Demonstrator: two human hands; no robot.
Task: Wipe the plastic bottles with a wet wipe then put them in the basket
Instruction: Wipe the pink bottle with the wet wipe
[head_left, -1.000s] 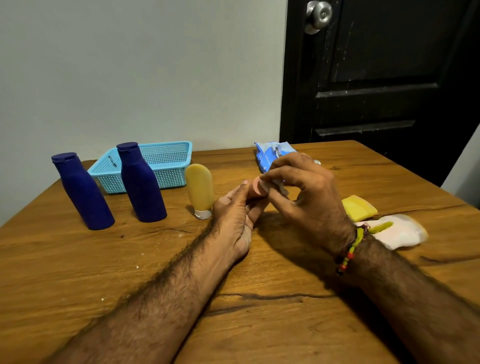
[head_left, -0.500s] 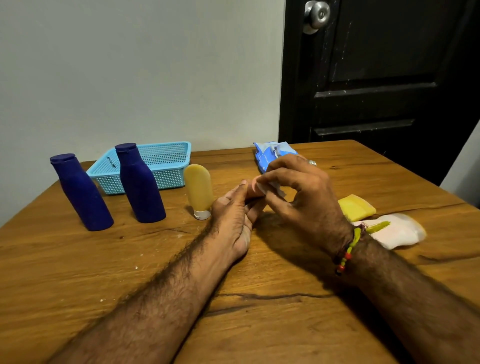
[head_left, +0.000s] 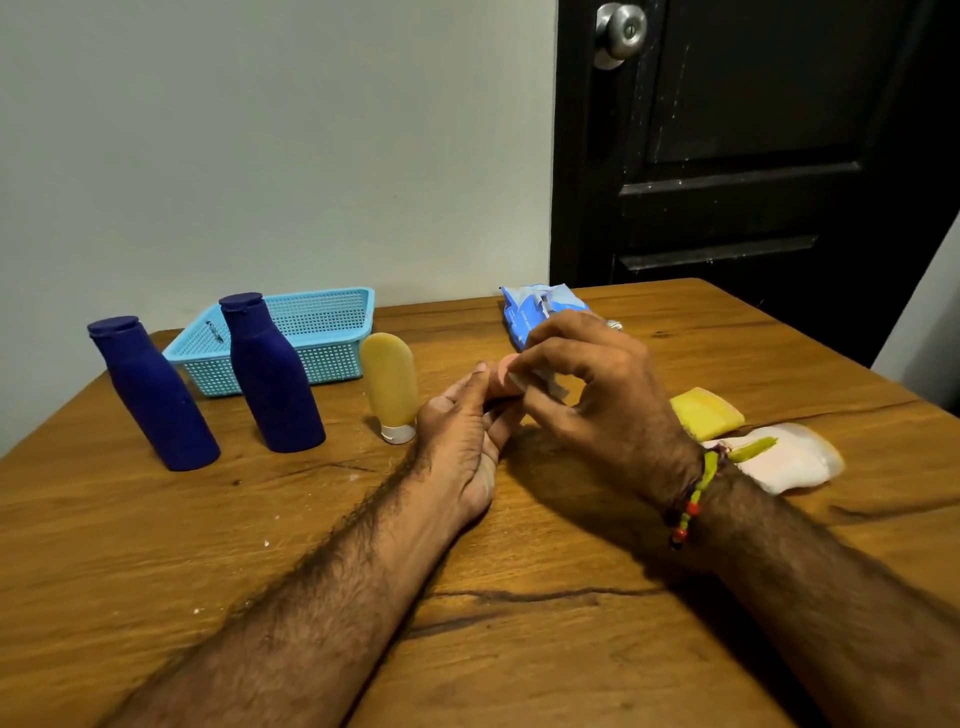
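My left hand (head_left: 462, 436) grips a small pink bottle (head_left: 503, 375) at the table's middle; only its rounded end shows between the fingers. My right hand (head_left: 597, 395) presses a white wet wipe (head_left: 545, 382) against that bottle. Two dark blue bottles (head_left: 150, 395) (head_left: 270, 374) stand upright at the left. A yellow tube bottle (head_left: 390, 387) stands on its white cap just left of my left hand. The light blue mesh basket (head_left: 322, 332) sits behind them, near the wall.
A blue wet wipe pack (head_left: 535, 312) lies behind my right hand. A yellow flat item (head_left: 706, 413) and a pale pink-white pouch (head_left: 789, 460) lie to the right of my right wrist. A black door stands beyond the wooden table (head_left: 519, 649).
My right hand's fingers have shifted slightly on the wipe over the pink bottle. Both hands stay in the same place, and the other bottles have not moved.
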